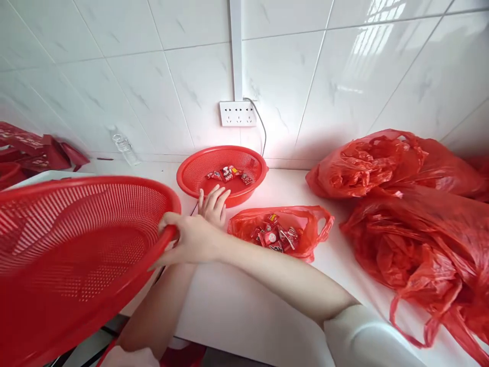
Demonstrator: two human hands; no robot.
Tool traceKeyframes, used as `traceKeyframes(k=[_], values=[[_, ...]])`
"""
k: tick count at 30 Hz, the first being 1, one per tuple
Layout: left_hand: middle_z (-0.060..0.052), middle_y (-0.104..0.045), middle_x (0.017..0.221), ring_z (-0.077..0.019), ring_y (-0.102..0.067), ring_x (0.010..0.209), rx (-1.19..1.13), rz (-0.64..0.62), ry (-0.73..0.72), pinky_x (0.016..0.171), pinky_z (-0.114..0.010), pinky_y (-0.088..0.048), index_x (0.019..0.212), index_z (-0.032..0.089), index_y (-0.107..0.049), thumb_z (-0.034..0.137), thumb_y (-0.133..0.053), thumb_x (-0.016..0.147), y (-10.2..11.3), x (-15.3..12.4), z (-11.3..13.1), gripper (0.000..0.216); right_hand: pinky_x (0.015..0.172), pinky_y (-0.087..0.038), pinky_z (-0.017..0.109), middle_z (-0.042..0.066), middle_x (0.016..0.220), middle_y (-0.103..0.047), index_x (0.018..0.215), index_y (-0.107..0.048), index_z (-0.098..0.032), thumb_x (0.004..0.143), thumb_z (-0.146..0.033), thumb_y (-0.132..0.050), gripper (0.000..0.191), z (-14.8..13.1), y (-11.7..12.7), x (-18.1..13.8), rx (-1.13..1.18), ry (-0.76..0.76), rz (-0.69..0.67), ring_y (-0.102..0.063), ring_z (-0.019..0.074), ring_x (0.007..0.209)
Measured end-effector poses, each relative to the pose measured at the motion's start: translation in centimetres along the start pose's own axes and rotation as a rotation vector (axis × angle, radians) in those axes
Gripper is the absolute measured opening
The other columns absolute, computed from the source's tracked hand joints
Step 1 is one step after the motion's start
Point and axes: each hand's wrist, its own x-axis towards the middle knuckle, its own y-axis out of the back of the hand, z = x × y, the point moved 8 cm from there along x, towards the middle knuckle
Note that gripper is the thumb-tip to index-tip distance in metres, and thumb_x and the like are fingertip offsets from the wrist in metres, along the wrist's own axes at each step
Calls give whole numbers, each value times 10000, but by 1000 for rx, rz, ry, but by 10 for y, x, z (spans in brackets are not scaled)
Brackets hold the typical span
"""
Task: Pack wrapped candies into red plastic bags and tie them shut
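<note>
My right hand reaches across to the left, its fingers closed over the rim of a large red plastic basket, which is tilted and shows only red mesh inside. Beneath my right forearm, my left hand extends forward with fingers stretched out. Its fingertips are at the near rim of a smaller red basket; whether they touch it I cannot tell. Several small red wrapped packets lie in that basket. Beside my left hand, an opened red plastic bag holds more red packets.
Full, knotted red plastic bags take up the right of the white table. A clear bottle lies by the tiled wall, near red boxes at far left. A power socket with a cable sits behind.
</note>
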Motion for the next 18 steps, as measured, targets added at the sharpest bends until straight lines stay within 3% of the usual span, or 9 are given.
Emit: traceKeyframes(k=[2, 5, 10, 13, 16, 18], values=[[-91, -542, 1366, -289, -371, 1374, 270, -12, -158, 1181, -536, -9, 1235, 235, -602, 172, -474, 862, -2, -1, 10, 399, 697, -487, 324, -30, 693, -595, 998, -511, -273, 585, -560, -762, 562, 13, -27, 21, 2, -17, -71, -625, 210, 737], [-101, -533, 1379, -263, -395, 1362, 503, -27, -280, 1179, -544, -17, 1322, 227, -526, 160, -418, 879, -4, -3, 15, 461, 617, -482, 322, -6, 721, -613, 1070, -512, -273, 568, -619, -751, 655, 33, -52, 45, -80, -30, -110, -630, 232, 756], [-114, -512, 1397, -254, -359, 1385, 570, -37, -339, 1181, -533, -58, 1370, 198, -474, 141, -379, 892, -7, -7, 20, 491, 606, -498, 378, 25, 865, -678, 1196, -480, -316, 701, -648, -641, 618, 60, -69, 78, -243, -100, -54, -649, 287, 833], [-110, -490, 1419, -256, -325, 1404, 559, -58, -344, 1176, -539, -104, 1372, 200, -472, 131, -362, 892, -7, -6, 23, 497, 653, -522, 417, 68, 1050, -678, 1395, -304, -326, 782, -603, -586, 730, 67, -68, 85, -263, -185, 21, -656, 310, 905], [-98, -472, 1438, -262, -312, 1409, 529, -123, -392, 1169, -524, -161, 1323, 217, -523, 140, -380, 887, -11, -8, 35, 465, 742, -533, 431, 151, 1452, -414, 1502, -63, -281, 833, -576, -542, 874, 49, -56, 69, -261, -95, 105, -592, 326, 1122], [-101, -525, 1380, -287, -385, 1358, 496, -163, -376, 1146, -517, -219, 1219, 236, -601, 174, -421, 880, -14, -11, 44, 389, 833, -517, 412, 142, 1546, -250, 1493, -146, -252, 888, -518, -500, 750, 22, -43, 43, -291, 80, 111, -503, 300, 1250]])
